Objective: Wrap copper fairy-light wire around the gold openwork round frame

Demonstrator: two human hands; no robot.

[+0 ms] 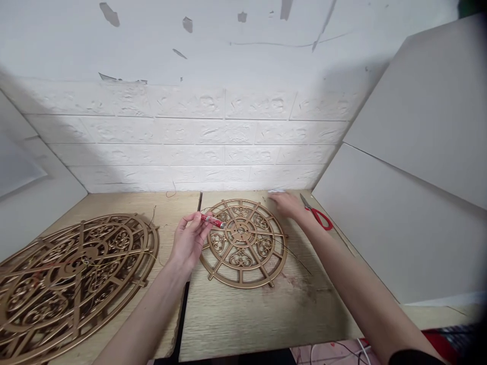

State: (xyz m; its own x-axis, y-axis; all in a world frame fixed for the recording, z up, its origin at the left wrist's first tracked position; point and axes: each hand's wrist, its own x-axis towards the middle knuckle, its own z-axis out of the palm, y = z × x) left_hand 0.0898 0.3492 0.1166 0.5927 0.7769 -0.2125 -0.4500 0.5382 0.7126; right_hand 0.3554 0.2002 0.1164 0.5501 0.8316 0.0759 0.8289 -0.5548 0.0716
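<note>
A small round gold filigree wheel lies flat on the wooden board in front of me. My left hand hovers at the wheel's left edge, its fingers pinched on a thin red stick-like item that points across the rim. My right hand reaches to the far right corner of the wheel, blurred, with fingers stretched toward a small white scrap near the wall. Thin wires trail over the wheel toward the right.
A much larger gold filigree disc lies on the left board. Red-handled scissors rest beside my right hand near the grey side panel. A dark gap separates the two boards. White brick wall stands behind.
</note>
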